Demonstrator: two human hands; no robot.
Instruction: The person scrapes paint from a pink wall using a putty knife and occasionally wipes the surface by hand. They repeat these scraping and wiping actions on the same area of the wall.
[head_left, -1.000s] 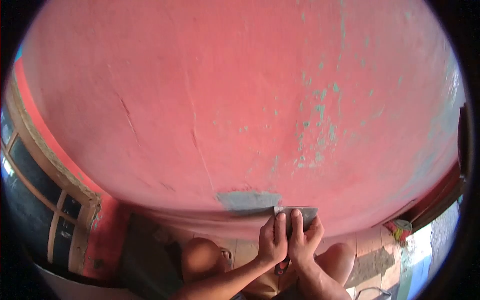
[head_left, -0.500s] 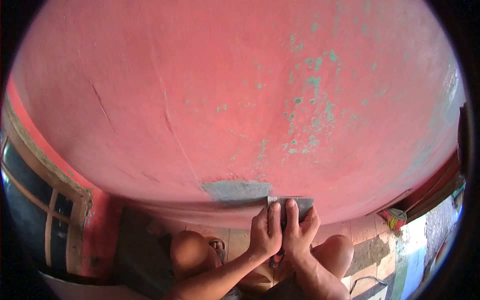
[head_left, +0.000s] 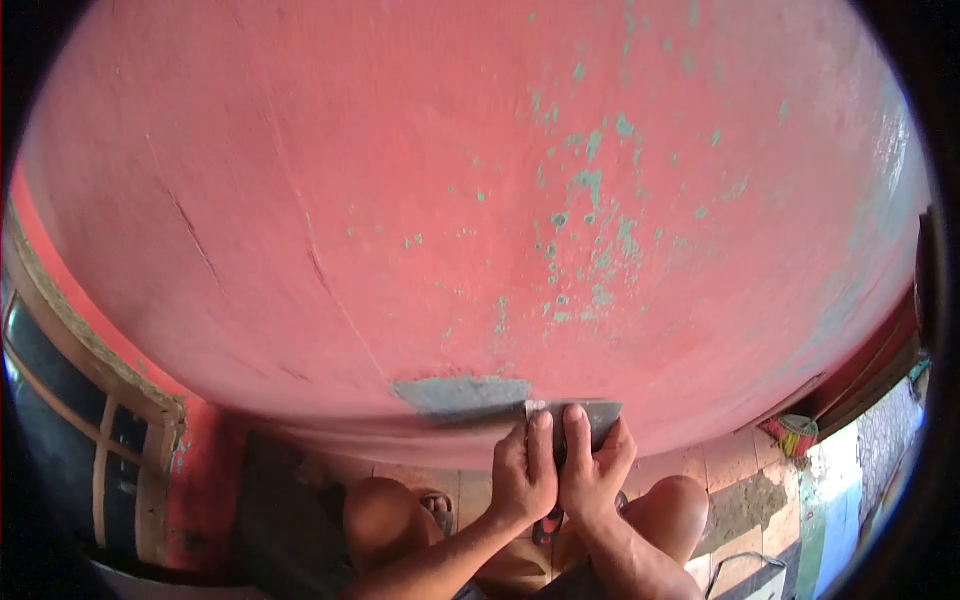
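Observation:
My left hand (head_left: 525, 472) and my right hand (head_left: 597, 470) are both closed around a putty knife (head_left: 600, 418), thumbs pressed along its wide grey blade. Its black and red handle end shows below the hands. The blade's top edge lies against the lower part of a red painted wall (head_left: 400, 160), or very close to it; the exact contact is hard to see. Just left of the blade is a bare grey patch (head_left: 462, 394) where the red paint is gone.
Greenish spots (head_left: 590, 185) and thin cracks (head_left: 312, 250) mark the wall. At the left stands a wood-framed window (head_left: 95, 440). A broom head with coloured bristles (head_left: 795, 438) lies at the right. My bent knees (head_left: 385, 520) are near the wall, above a tiled floor (head_left: 725, 460).
The view has shifted a little, so the wall's patch and spots sit further left and mostly lower. Both hands keep their grip on the putty knife, with little movement along the wall.

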